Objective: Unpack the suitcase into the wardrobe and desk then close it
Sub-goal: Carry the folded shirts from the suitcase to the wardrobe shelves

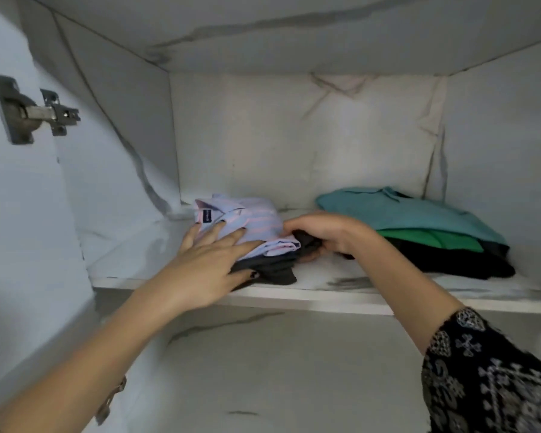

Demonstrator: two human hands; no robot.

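**Left-hand pile held between two hands on the wardrobe shelf**

The striped shirt [244,226], pink and lavender, lies folded on top of a dark grey garment [272,270]. Together they make the left-hand pile. Its collar points to the back left corner and its folded edge to the right, so the pile runs roughly across the shelf. The grey layer reaches close to the front lip.

The left hand [213,260] comes in from the front left and lies flat on the shirt, fingers straight and spread, pressing down rather than gripping. The right hand [328,235] is at the pile's right end, fingers curled around a bunch of dark cloth [306,242]. I cannot tell whether that cloth belongs to the grey garment or is a separate piece.

The pile sits between the two hands, and the right hand is the one holding fabric. My guess is that any tucking or squaring-up would go from right to left, against the steadying left palm.

Just right of that hand, on the same shelf [356,295], a second stack holds a teal shirt [403,214] over a green one [428,240] and black clothes [450,260]. A door hinge [35,110] shows at far left. The suitcase is out of sight.
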